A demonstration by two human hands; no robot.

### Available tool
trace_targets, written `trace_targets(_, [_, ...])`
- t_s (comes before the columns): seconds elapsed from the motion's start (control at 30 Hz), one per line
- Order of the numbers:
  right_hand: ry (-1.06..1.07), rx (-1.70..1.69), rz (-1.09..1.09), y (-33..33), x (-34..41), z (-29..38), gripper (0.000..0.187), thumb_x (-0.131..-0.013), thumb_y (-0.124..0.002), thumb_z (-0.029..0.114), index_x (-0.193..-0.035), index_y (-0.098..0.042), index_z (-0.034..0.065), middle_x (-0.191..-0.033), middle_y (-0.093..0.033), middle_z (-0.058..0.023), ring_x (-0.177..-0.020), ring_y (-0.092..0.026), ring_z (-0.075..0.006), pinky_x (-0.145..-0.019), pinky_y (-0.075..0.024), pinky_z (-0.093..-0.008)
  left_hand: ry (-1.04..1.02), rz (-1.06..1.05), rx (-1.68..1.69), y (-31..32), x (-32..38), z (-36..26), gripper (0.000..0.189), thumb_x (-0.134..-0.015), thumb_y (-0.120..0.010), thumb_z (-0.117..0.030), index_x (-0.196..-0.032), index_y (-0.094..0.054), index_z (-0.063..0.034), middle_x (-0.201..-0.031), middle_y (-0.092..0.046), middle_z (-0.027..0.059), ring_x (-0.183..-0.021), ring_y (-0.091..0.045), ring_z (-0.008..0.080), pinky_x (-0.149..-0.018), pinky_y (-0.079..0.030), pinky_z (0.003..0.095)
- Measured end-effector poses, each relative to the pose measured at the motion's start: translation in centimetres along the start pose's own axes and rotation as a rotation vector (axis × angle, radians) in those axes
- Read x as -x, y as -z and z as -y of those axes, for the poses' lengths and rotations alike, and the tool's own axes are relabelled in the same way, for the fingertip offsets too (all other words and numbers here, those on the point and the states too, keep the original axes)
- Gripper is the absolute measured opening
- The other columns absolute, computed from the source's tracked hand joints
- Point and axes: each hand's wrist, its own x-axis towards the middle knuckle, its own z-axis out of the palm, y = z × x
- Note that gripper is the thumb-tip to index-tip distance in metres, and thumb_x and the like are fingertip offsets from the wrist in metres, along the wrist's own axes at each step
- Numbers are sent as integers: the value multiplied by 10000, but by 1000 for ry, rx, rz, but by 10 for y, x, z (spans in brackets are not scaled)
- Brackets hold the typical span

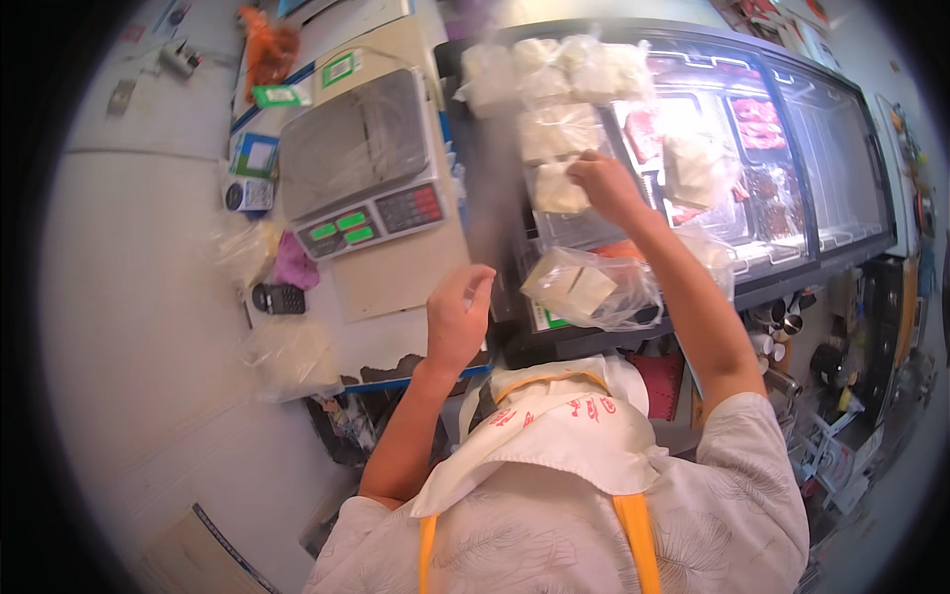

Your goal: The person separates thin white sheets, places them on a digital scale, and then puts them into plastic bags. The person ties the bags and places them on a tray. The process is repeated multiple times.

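My right hand (605, 185) reaches over the glass-topped display freezer, its fingertips pinched at the upper right corner of a pale wrapped packet (557, 189). Just above that packet lies another pale packet in clear plastic (560, 132). My left hand (456, 315) hovers between the counter and the freezer, fingers curled and thumb close to the fingertips; whether anything thin is between them is not visible. A clear plastic bag with pale blocks inside (579, 286) rests on the freezer's near edge, to the right of my left hand.
A digital price scale (356, 163) stands on the counter at left, beside a card terminal (280, 299) and bagged packets (289, 360). More wrapped packets (553, 67) line the freezer's far side. Packaged red meat (757, 122) shows through the glass. An orange bag (271, 48) sits behind.
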Motion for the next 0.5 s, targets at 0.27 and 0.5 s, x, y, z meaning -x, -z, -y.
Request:
trace_targets(0.27, [-695,-512,-625,149,109,-6,153,-987,-737,82,-1089,-776,-25,-1091,-782,-96,-893,-707,-117,-737,-562,-302,-588,-9,-28,-173,-178,-108,414,-880,-817,-76,-1269,-690,-13,-1216,-683,182,-1154,-655,365,-1034,-521,437])
trace_targets(0.5, [-719,-1549,-648,133,85,-58,578,-987,-750,58,-1508,-534,-69,-857,-616,24,-678,-536,-58,-577,-390,-229,-599,601,-169,-310,-282,-139,275,-942,-717,-170,-1165,-783,-23,-1079,-797,188,-1051,-752,345,-985,-580,437])
